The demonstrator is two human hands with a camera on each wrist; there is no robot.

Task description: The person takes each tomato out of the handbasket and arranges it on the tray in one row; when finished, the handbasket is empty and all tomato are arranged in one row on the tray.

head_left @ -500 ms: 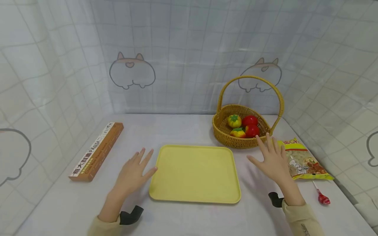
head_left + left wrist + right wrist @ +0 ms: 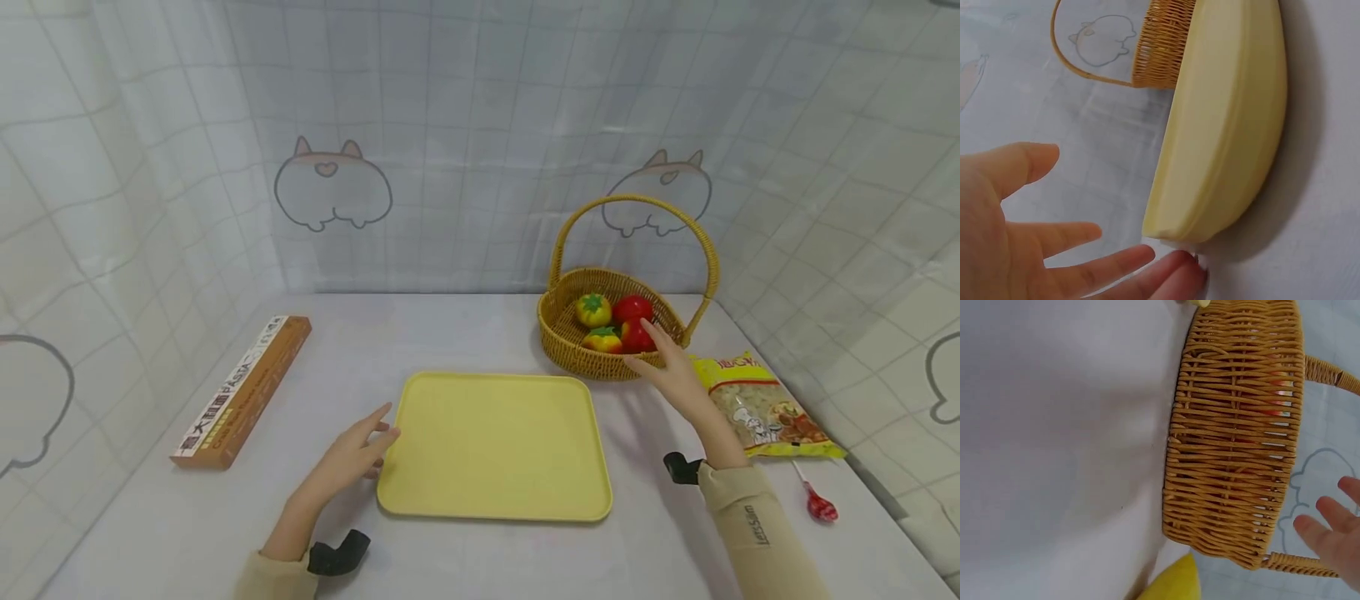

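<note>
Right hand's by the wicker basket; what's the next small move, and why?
I'd probably ease the right hand toward the front red fruit: the hand is empty and, in the head view, overlaps the wicker basket with that fruit closest.

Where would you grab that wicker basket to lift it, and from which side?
Likely the top of its handle, from above on the near side: the upright arch spans left to right, with open space between it and the red pieces in the wicker basket.
</note>
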